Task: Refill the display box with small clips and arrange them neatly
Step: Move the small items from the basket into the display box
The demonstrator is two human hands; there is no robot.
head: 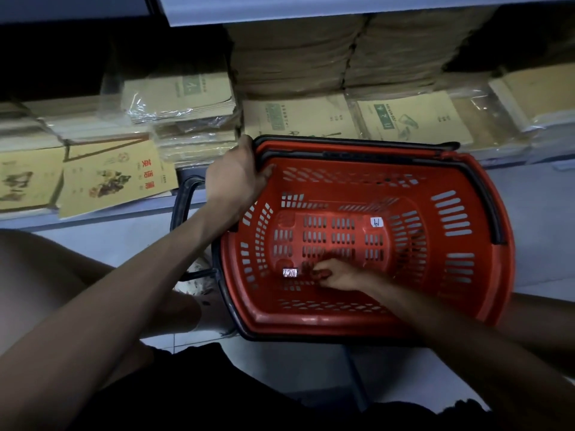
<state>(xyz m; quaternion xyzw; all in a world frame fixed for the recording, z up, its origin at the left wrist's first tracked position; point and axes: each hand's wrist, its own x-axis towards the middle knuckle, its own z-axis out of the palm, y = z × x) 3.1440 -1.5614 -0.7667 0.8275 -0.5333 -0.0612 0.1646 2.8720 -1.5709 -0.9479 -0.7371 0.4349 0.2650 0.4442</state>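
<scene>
A red plastic shopping basket (pixel 485 275) with black handles sits tilted in front of me on the floor. My left hand (pixel 233 178) grips its far left rim corner. My right hand (pixel 336 275) reaches down to the basket's bottom, fingers curled, fingertips on the grid floor; I cannot tell whether they pinch anything. A small shiny silver item (pixel 290 272) lies on the basket floor just left of those fingers. A white tag marked 19 (pixel 376 222) lies further back in the basket. No display box is in view.
A low shelf (pixel 124 209) behind the basket holds stacks of tan exercise books (pixel 298 116) in clear wrap. My knee (pixel 46 275) is at the left. Pale floor tiles (pixel 535 219) lie around the basket.
</scene>
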